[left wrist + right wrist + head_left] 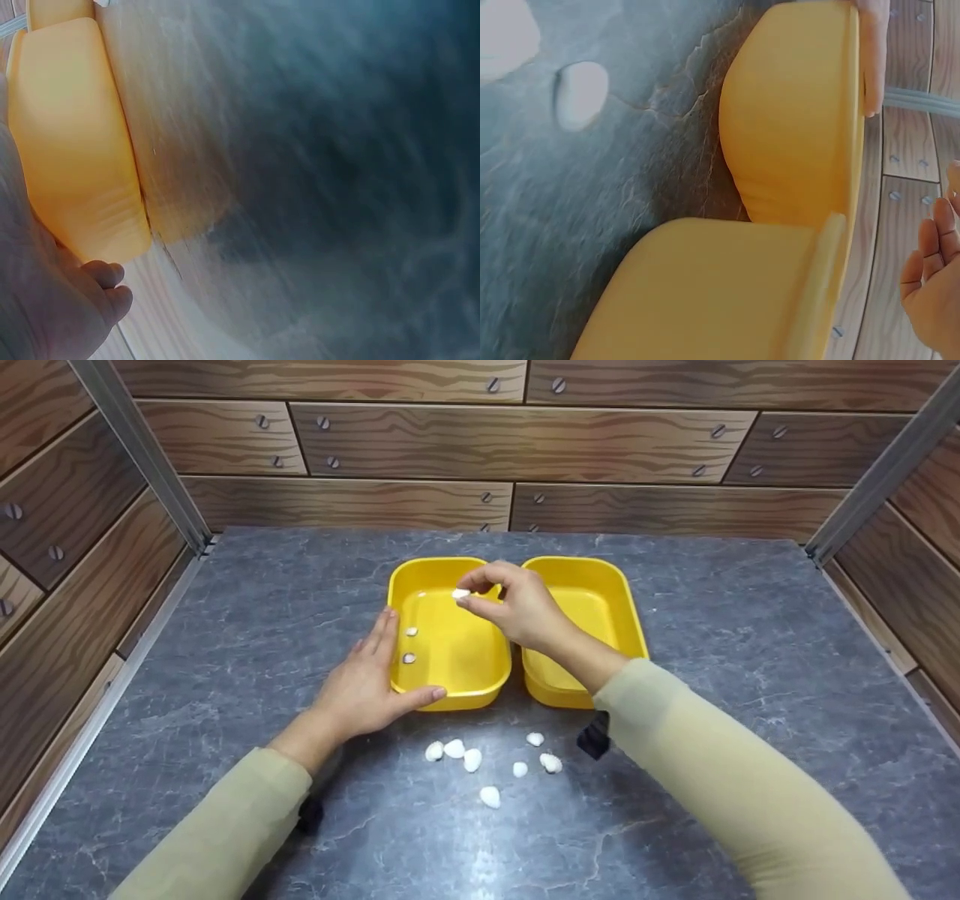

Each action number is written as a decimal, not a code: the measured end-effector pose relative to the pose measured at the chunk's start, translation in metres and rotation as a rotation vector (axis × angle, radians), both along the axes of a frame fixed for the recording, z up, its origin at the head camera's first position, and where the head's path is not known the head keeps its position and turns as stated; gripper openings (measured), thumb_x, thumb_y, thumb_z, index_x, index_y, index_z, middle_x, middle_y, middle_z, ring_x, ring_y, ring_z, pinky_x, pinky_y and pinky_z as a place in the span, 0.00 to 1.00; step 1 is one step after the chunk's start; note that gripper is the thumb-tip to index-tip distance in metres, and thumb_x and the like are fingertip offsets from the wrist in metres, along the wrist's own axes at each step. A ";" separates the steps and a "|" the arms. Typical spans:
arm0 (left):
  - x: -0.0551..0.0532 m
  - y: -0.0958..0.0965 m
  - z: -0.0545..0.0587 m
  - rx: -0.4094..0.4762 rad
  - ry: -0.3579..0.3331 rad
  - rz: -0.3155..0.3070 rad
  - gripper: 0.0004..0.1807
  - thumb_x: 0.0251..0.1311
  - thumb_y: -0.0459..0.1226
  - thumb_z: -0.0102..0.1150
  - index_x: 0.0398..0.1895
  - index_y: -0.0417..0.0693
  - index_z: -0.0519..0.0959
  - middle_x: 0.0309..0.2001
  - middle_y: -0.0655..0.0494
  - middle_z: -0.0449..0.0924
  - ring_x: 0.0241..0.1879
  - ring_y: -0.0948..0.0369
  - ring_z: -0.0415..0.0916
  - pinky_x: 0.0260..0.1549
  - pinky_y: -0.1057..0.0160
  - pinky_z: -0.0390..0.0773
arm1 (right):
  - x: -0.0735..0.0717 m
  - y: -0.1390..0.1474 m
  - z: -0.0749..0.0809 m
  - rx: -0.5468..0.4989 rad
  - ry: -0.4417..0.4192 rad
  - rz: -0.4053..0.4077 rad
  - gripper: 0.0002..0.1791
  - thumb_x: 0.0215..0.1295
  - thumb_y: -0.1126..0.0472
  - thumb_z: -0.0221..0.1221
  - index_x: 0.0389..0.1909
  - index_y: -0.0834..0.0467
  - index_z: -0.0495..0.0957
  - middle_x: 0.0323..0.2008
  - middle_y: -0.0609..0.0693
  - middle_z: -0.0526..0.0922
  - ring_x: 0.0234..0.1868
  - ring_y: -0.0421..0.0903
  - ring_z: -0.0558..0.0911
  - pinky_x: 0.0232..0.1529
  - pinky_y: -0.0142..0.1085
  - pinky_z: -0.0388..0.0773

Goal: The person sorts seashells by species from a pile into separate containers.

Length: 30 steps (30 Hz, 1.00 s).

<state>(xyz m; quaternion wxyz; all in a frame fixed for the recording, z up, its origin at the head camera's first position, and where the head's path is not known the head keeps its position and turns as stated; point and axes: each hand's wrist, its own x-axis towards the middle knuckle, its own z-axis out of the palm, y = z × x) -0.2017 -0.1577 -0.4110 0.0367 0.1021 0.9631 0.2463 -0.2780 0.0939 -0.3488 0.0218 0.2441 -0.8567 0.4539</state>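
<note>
My right hand pinches a small white seashell between thumb and fingertips, over the far part of the left yellow container. Two small shells lie inside that container near its left wall: one shell farther back, another shell nearer. At the container's near left corner rests my left hand, its fingers extended along the left side and its thumb along the front rim. The left wrist view shows this hand beside the container's outer wall. In the right wrist view, the right hand is above the rims.
A second yellow container stands close on the right, partly hidden by the right forearm. Several white shells lie scattered on the dark marbled tabletop in front of both containers. Wood-patterned panels enclose the back and sides.
</note>
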 end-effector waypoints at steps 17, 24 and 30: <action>0.000 -0.001 0.000 -0.005 0.002 -0.007 0.71 0.57 0.78 0.56 0.88 0.51 0.33 0.87 0.53 0.30 0.81 0.36 0.49 0.73 0.31 0.59 | -0.026 -0.026 -0.021 0.034 -0.099 -0.082 0.12 0.72 0.52 0.69 0.51 0.51 0.88 0.49 0.44 0.86 0.54 0.46 0.79 0.64 0.44 0.77; 0.000 -0.001 -0.001 -0.006 0.017 -0.015 0.71 0.57 0.78 0.57 0.88 0.49 0.34 0.87 0.52 0.31 0.80 0.34 0.50 0.73 0.31 0.60 | -0.028 -0.030 -0.024 0.055 -0.111 -0.084 0.14 0.73 0.53 0.68 0.54 0.54 0.87 0.51 0.46 0.87 0.56 0.46 0.79 0.64 0.41 0.76; -0.001 -0.001 -0.001 -0.006 0.012 -0.007 0.71 0.57 0.78 0.57 0.88 0.50 0.33 0.87 0.51 0.31 0.80 0.35 0.50 0.73 0.31 0.59 | -0.027 -0.029 -0.019 0.048 -0.109 -0.083 0.17 0.74 0.54 0.68 0.58 0.56 0.85 0.54 0.50 0.86 0.56 0.47 0.79 0.64 0.42 0.77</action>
